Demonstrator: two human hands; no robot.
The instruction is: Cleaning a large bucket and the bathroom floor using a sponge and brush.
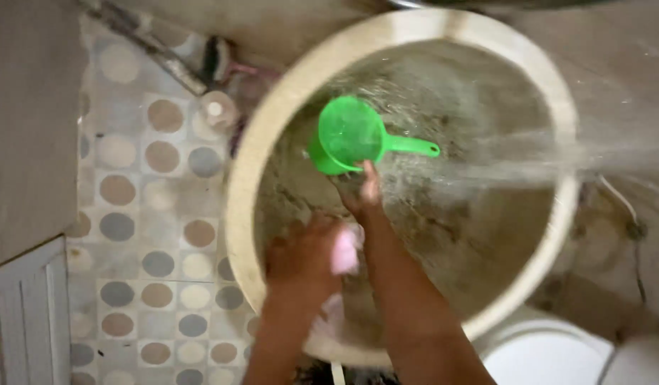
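A large round cream basin [252, 153] fills the middle of the view, with murky water inside. A green plastic scoop [352, 133] with a straight handle floats in it. My right hand [359, 191] reaches into the basin, its fingertips touching the scoop's near rim. My left hand [304, 255] is blurred and closed around a pink cloth [344, 252] above the water. A stream of water [529, 158] comes in from the right and splashes near the scoop.
The floor [155, 214] at left has grey tiles with round brown and white dots. A small white bottle [217, 110] stands beside the basin. A white door [27, 314] is at lower left, a white bucket rim [550, 339] at lower right.
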